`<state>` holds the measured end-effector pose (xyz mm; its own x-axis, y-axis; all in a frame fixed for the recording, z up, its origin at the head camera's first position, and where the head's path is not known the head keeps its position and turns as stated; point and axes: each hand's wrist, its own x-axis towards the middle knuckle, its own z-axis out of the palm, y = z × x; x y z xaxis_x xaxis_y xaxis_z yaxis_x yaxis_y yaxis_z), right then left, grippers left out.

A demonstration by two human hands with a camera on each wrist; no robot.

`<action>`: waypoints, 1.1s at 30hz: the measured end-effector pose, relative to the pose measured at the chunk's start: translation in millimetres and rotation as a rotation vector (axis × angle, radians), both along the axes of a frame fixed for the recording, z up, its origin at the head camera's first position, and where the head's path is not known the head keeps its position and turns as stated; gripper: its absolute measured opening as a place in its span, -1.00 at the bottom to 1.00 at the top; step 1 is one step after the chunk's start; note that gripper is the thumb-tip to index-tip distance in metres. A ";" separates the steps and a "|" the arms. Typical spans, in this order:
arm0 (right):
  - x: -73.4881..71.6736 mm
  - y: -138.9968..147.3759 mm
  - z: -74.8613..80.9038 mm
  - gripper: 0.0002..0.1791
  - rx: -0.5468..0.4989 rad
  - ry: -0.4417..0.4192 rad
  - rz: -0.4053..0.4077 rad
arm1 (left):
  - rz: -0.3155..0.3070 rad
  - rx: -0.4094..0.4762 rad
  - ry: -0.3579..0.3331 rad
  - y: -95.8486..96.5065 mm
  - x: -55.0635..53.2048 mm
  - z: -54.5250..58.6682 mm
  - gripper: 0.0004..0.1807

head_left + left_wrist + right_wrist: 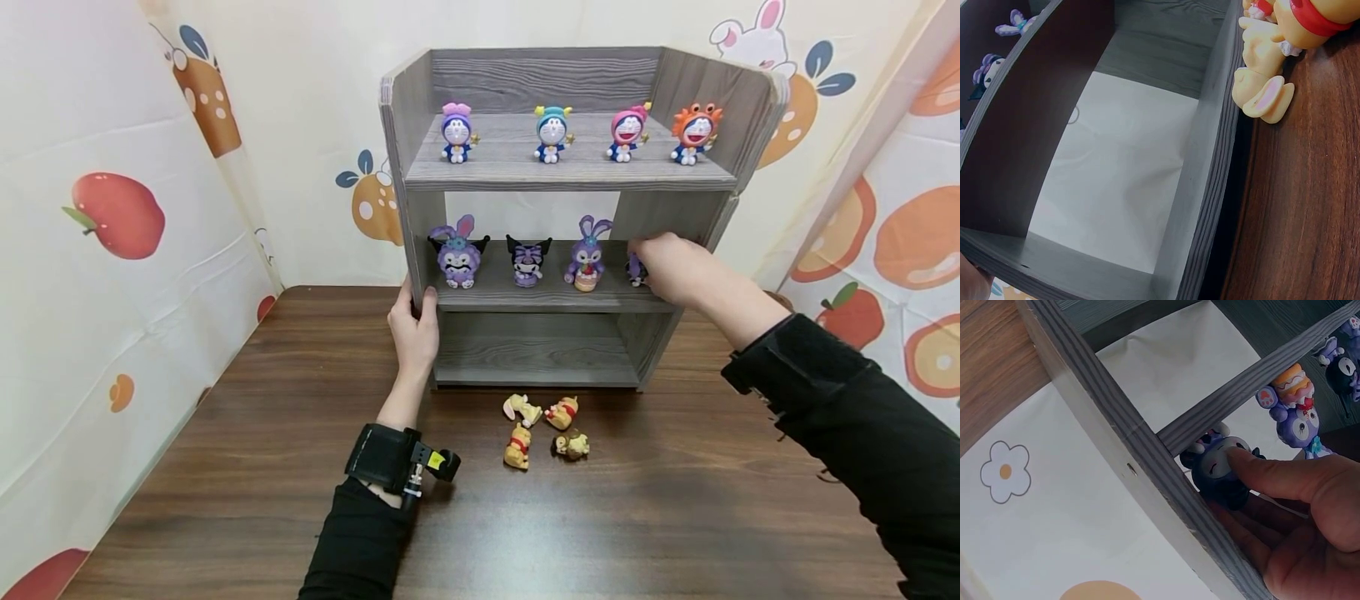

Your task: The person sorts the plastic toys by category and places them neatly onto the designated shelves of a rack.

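A grey wooden display shelf (536, 302) stands at the back of the table. My right hand (671, 268) reaches into its middle tier at the right end. Thumb and fingers pinch a small dark purple figurine (1219, 469), mostly hidden by the hand in the head view. Beside it on that tier stand a purple rabbit figurine (585, 257) holding a cake, a small Kuromi figurine (527, 263) and a larger purple figurine (459, 257) with rabbit ears. My left hand (416, 337) grips the shelf's left side panel; only a bit of it shows in the left wrist view.
Several Doraemon figurines, one in a crab hat (696, 135), stand along the top tier. In front of the shelf on the brown table (645, 508) lie a cream long-eared figurine (521, 409), two Pooh figurines (517, 447) and a brown-and-yellow one (572, 446). Patterned cloth surrounds the table.
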<state>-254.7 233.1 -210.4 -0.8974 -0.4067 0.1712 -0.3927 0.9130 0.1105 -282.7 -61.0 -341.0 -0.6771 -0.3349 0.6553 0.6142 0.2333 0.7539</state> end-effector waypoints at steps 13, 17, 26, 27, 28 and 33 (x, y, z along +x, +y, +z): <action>9.3 -2.2 8.8 -0.59 -0.049 0.011 -0.068 | -0.007 0.006 -0.002 1.5 0.7 0.0 -0.58; 19.6 -3.5 13.5 -0.56 -0.085 0.063 -0.081 | -0.002 0.006 -0.003 1.2 0.7 -1.0 -0.59; 55.4 -4.7 2.9 -0.76 -0.268 0.340 0.070 | -0.011 0.020 -0.010 0.4 1.0 -0.1 -0.59; 58.9 -5.1 -0.1 -0.78 -0.282 0.372 0.098 | -0.013 0.022 -0.006 0.4 1.6 1.0 -0.59; 62.4 -5.6 -3.5 -0.79 -0.295 0.398 0.124 | -0.016 0.025 -0.003 0.4 2.1 2.4 -0.59; 77.0 -11.9 -25.3 -0.82 -0.345 0.424 0.211 | -0.011 0.030 -0.009 4.6 18.9 18.7 -0.60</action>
